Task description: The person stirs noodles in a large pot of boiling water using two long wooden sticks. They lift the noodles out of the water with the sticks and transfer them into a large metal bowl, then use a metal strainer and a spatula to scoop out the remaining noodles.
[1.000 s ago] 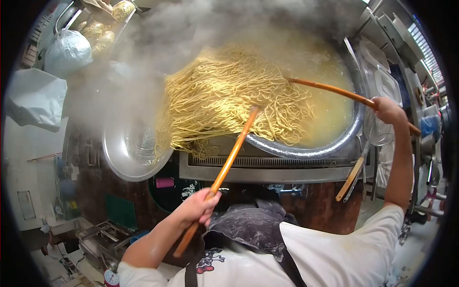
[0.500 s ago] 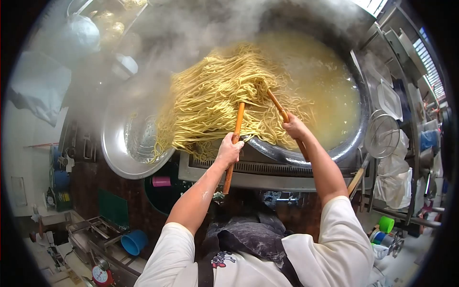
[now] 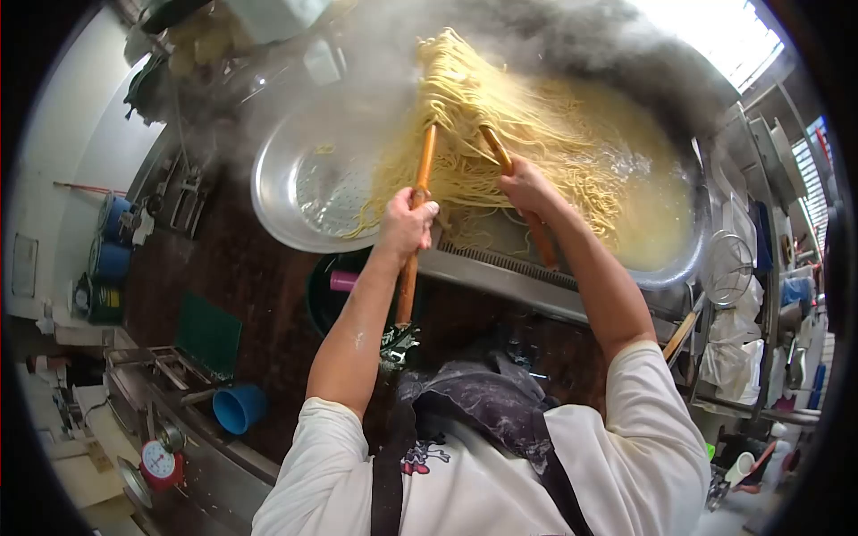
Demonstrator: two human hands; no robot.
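Observation:
A large mass of yellow noodles hangs over two wooden sticks, between the steaming pot at the right and a metal basin at the left. My left hand is closed round the left wooden stick, whose upper end goes into the noodles. My right hand grips the right wooden stick, its tip also under the noodles. Some strands trail into the cloudy liquid, others reach the basin's right side. Steam blurs the far part of the noodles.
A round wire strainer and plastic bags are at the right rack. Below left are a blue bucket, a red scale and a green board. A dark green tub is below the basin.
Both hands have moved the sticks left and away from my body, and the noodles are bunched higher on them, drawn partly towards the basin. The view has shifted too.

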